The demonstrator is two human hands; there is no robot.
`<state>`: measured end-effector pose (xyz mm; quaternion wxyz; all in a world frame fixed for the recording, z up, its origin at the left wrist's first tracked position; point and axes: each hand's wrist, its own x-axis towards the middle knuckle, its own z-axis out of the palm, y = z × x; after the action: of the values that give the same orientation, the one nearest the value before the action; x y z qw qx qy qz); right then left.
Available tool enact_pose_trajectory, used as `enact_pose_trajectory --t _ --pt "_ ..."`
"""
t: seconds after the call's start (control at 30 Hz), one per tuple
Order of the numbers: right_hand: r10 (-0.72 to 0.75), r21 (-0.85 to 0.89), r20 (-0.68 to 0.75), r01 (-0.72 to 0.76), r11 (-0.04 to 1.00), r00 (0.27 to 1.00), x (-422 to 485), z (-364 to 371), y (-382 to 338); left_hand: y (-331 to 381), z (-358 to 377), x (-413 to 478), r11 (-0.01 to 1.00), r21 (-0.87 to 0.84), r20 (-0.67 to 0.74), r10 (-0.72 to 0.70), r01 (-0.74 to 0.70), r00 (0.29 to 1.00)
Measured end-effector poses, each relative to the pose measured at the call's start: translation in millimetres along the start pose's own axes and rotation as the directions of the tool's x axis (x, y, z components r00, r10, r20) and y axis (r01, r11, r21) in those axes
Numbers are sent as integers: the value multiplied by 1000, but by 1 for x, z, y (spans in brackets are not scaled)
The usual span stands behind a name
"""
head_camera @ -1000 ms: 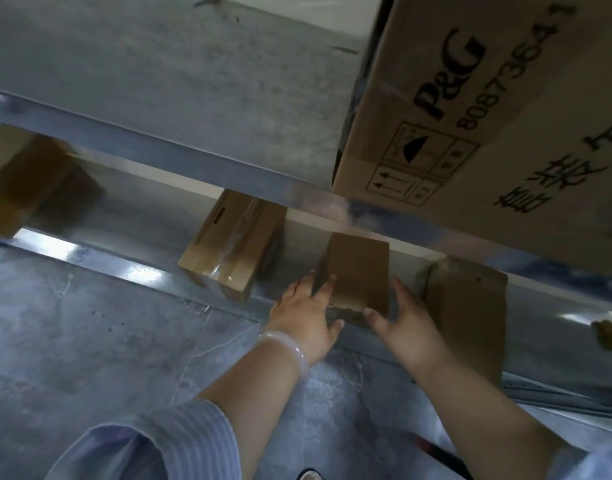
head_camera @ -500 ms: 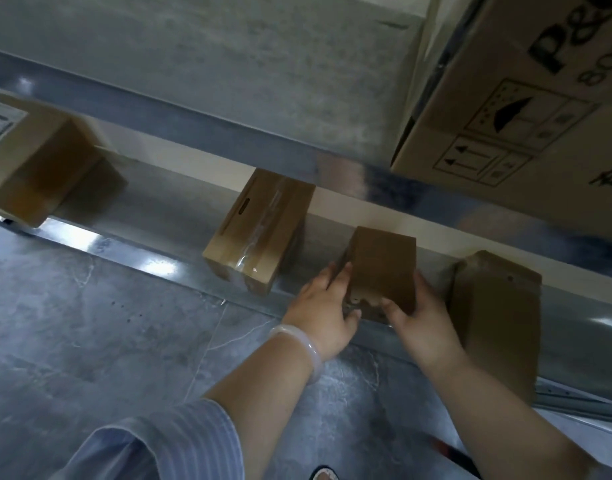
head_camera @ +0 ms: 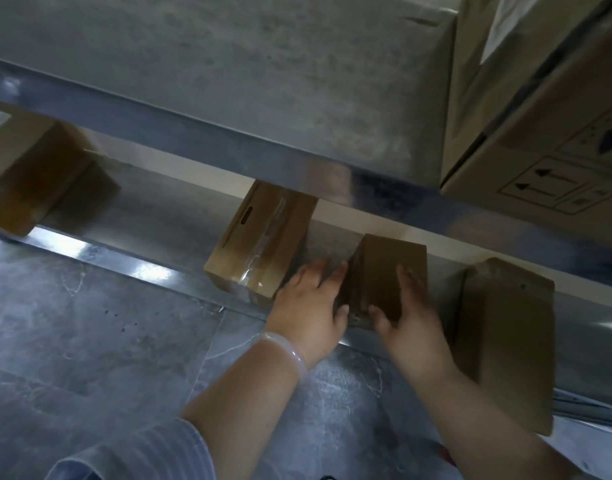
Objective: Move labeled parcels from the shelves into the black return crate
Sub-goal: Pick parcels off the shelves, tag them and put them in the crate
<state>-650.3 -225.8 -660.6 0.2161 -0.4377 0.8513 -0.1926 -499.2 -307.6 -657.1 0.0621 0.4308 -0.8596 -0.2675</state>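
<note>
Spreading across the top of the frame: grey upper shelf point(head_camera: 228, 81). Filling the lower left: tiled floor point(head_camera: 90, 341). Crowding the upper right corner: printed carton point(head_camera: 540, 133), sitting on that upper shelf. Running diagonally through the middle: lower shelf point(head_camera: 180, 209), carrying brown boxes. Standing at right: tall box point(head_camera: 505, 341). Lying at far left: labelled box point(head_camera: 31, 174). Sitting at centre: taped box point(head_camera: 263, 244). Standing between those last two, at the front edge: parcel point(head_camera: 384, 271). Gripping it from both sides: left hand point(head_camera: 308, 306), fingers lying nearly straight along the left face, thumb hooking the front corner; right hand point(head_camera: 412, 327), fingers draping over the top, thumb pressing the front. Circling the left wrist: pale bracelet point(head_camera: 287, 348).
</note>
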Motion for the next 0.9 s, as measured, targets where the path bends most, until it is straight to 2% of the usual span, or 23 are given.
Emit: enact_pose_trajectory --t 0.1,0.17,0.2,0.27,0.33,0.37,0.43,0.57,0.7,0.77,0.83,0.9 --pt "-71 -7 -4 70 997 998 -1 9 -19 -13 -16 2 994 83 -279 92 -72 956" --pt "-82 37 19 81 996 996 2 13 -34 -28 -30 6 981 192 -359 55 16 932" --pt "-81 68 41 78 995 996 4 15 -39 -34 -39 8 966 234 -354 -19 108 935" --pt "-86 91 84 79 993 993 9 18 -48 -48 -53 13 911 256 -215 -273 324 938" --pt "-73 85 128 62 994 989 11 20 -55 -63 -59 17 856 135 -4 -503 499 864" --pt "-69 82 144 57 995 987 11 22 -57 -69 -59 17 838 52 41 -546 544 837" --pt "-68 78 167 55 995 984 9 26 -61 -78 -59 14 841 -40 16 -540 540 841" --pt "-72 118 207 48 992 976 1 34 -69 -86 -61 1 843 -77 -19 -536 533 844" --pt "-73 135 239 41 990 968 -4 43 -77 -93 -61 -5 853 56 36 -521 519 853" --pt "-57 156 261 17 988 964 -7 48 -79 -94 -65 -7 858 35 62 -514 513 856" --pt "-27 177 288 -26 984 957 -10 51 -80 -100 -69 -12 852 -64 85 -514 520 853" --pt "7 179 308 -65 982 952 -13 52 -80 -108 -71 -23 775 -310 139 -536 550 833"
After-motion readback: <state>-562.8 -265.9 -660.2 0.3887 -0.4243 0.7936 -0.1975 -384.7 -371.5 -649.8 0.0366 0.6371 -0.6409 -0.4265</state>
